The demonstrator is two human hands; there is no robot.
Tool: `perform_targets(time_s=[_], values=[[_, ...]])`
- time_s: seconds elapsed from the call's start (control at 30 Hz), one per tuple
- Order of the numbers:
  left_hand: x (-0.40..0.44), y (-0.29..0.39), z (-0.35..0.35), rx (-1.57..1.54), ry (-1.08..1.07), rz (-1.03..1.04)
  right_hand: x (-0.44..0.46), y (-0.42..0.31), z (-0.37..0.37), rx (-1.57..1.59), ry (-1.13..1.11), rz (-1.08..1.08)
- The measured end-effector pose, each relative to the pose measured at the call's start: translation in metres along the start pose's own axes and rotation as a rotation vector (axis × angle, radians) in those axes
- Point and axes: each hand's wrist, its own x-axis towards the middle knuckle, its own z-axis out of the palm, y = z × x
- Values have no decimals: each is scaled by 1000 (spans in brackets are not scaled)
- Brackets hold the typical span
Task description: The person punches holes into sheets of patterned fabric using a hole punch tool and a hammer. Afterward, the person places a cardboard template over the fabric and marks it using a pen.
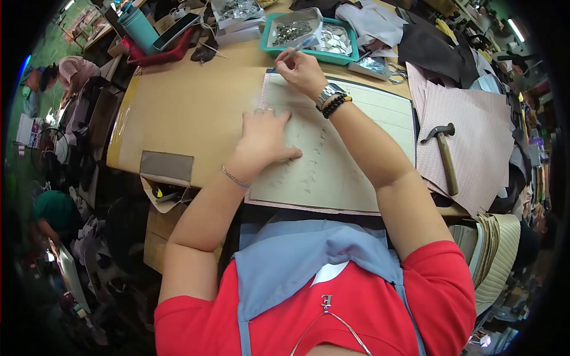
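A large pale sheet [356, 172] with handwritten marks lies on the worktable, its edges bordered by pink patterned material. My left hand [265, 135] is pressed flat on the sheet's left part, fingers spread and holding nothing. Near the sheet's top left corner, my right hand [301, 72] is closed around a slim pen-like tool [306, 44], whose upper end sticks out above the fingers. The tool's lower tip is too small to make out. Just beyond that hand stands a teal basket [265, 44] with trays of small metal parts.
A hammer [445, 157] rests on pink patterned sheets [487, 130] at the right. Dark and grey fabric pieces lie at the back right. A red tray [172, 56] holds a teal bottle [141, 29] and a phone [176, 31]. Other people work at the far left.
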Motion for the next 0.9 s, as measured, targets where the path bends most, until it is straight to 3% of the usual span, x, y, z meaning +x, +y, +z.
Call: perform_targets(time_s=[0.17, 0.27, 0.37, 0.57, 0.7, 0.8, 0.9], values=[[-1, 0, 5, 25, 46, -6, 4, 6, 12, -135, -31, 50], [-2, 0, 9, 17, 71, -10, 3, 7, 14, -145, 7, -28], [-1, 1, 7, 22, 38, -13, 1, -5, 8, -167, -89, 83], [0, 1, 7, 46, 36, -15, 4, 9, 15, -179, 6, -4], [1, 1, 8, 62, 46, -13, 1, -2, 10, -157, -102, 99], [0, 1, 6, 49, 33, -9, 4, 12, 15, -121, 52, 13], [-2, 0, 4, 19, 17, -1, -2, 11, -1, 451, 96, 132]])
